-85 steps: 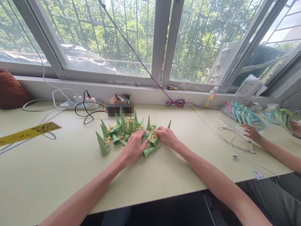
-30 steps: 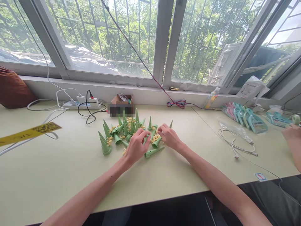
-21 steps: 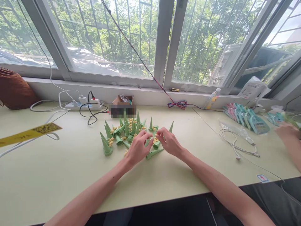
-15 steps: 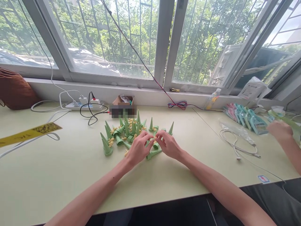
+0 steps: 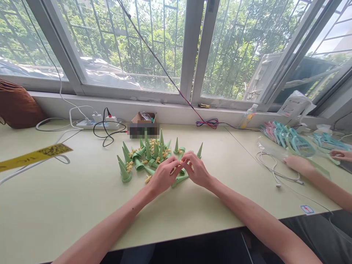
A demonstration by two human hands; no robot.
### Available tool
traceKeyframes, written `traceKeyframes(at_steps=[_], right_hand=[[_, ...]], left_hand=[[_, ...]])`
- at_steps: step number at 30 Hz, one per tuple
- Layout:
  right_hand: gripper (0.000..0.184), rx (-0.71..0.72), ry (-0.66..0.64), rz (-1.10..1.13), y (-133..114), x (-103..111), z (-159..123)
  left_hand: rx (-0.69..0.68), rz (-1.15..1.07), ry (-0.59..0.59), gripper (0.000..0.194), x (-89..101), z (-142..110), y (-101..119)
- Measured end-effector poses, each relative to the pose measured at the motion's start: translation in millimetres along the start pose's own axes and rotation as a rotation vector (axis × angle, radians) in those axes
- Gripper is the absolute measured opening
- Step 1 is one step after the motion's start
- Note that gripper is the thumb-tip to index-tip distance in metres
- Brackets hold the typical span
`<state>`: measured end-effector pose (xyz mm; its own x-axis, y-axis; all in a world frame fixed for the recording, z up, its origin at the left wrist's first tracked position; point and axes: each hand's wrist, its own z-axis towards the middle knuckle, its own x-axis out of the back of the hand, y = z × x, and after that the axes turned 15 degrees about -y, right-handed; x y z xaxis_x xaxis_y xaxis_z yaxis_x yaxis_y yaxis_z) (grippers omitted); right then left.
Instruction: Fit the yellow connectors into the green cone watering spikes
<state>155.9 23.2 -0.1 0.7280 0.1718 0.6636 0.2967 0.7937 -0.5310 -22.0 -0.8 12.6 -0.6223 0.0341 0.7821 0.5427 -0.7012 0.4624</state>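
In the head view, a small yellow piece (image 5: 181, 161) sits where the fingertips of the left hand (image 5: 165, 173) and the right hand (image 5: 198, 172) meet, between the 2 with neither clearly nearer; fingers hide its long axis. Both hands are curled nearly closed, thumb and index tips appearing to pinch it from either side. Just on the near side of the fingertips, a lying green spike (image 5: 180, 180) runs left to right at a slight slant, partly covered. Other green plastic spikes (image 5: 148, 151), upright and toppled among yellow valve pieces (image 5: 129, 167), spread ahead and leftward, closer to the left hand. 1 upright spike (image 5: 200, 150) stands just beyond the right hand. A co-worker's hand (image 5: 299, 164) is well apart, rightward.
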Motion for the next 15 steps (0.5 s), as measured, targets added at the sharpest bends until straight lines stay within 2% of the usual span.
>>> traceKeyframes(at_steps=[3, 15], right_hand=[[0.01, -0.006, 0.007, 0.008, -0.6, -1.0, 0.1], [0.013, -0.047, 0.065, 0.054, 2.3, -1.8, 0.2]], left_hand=[[-0.014, -0.007, 0.025, 0.027, -0.6, 0.3, -1.9], [-0.004, -0.018, 0.107, 0.023, 4.4, 1.4, -3.3]])
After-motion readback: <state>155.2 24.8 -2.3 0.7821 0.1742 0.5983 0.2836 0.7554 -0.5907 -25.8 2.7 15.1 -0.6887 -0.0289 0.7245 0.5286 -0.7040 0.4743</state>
